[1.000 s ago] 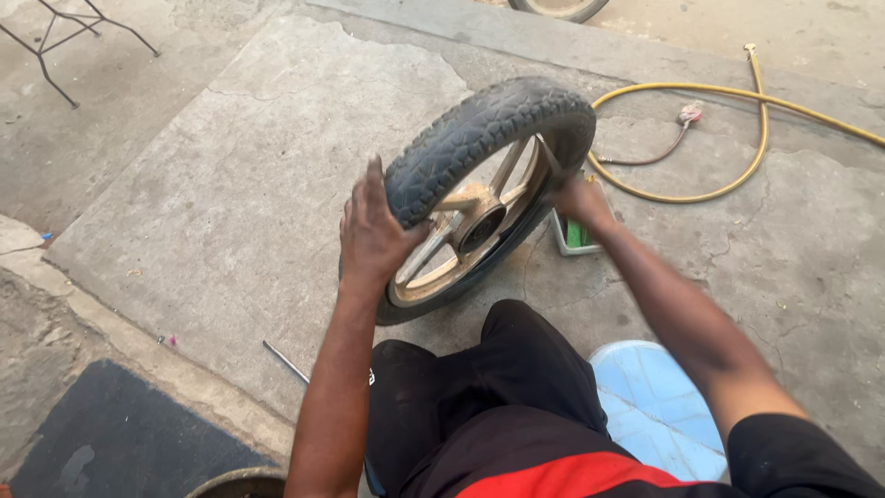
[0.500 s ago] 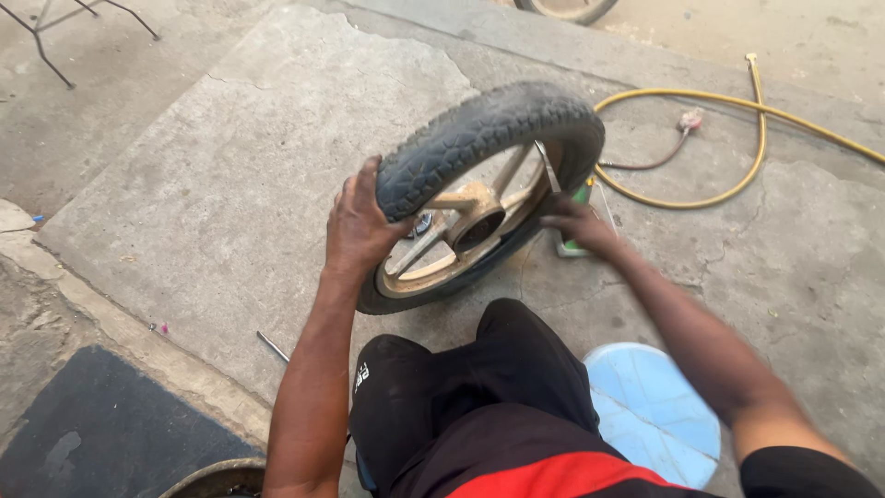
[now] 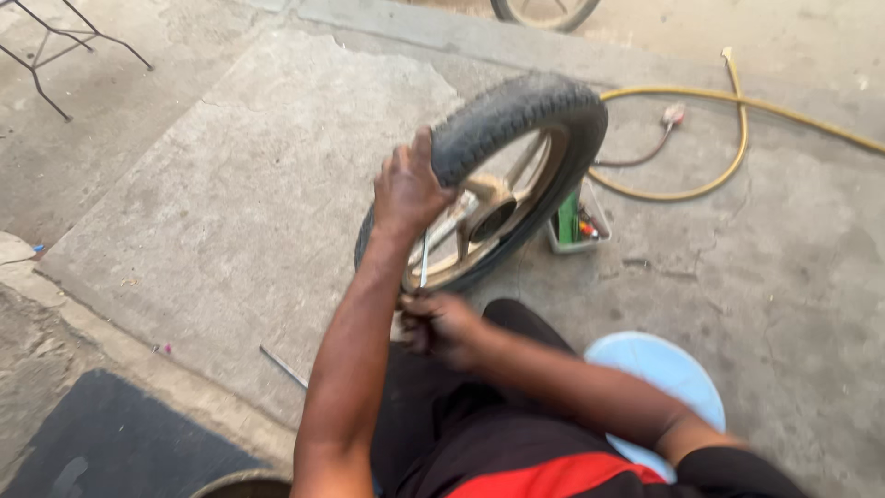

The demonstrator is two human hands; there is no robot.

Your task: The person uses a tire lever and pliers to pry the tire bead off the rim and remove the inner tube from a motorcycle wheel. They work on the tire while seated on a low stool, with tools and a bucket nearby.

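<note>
A motorcycle wheel with a worn black tyre (image 3: 516, 115) and a dusty spoked alloy rim (image 3: 489, 217) stands upright on the concrete in front of my knees. My left hand (image 3: 408, 189) grips the tyre's near upper edge, thumb up. My right hand (image 3: 441, 325) is low at the wheel's bottom near edge, fingers closed around a thin metal tool (image 3: 424, 263) that points up against the rim. My arm hides the lower left part of the wheel.
A small clear tray (image 3: 576, 221) with green and red items sits right behind the wheel. A yellow hose (image 3: 737, 138) loops across the concrete at the right. A pale blue round stool (image 3: 664, 378) is under me. A metal rod (image 3: 281, 366) lies near a dark mat (image 3: 111, 443).
My right hand left the far right side of the wheel and came down to its near bottom edge, now holding a thin tool. The wheel has tilted more upright under my left hand.
</note>
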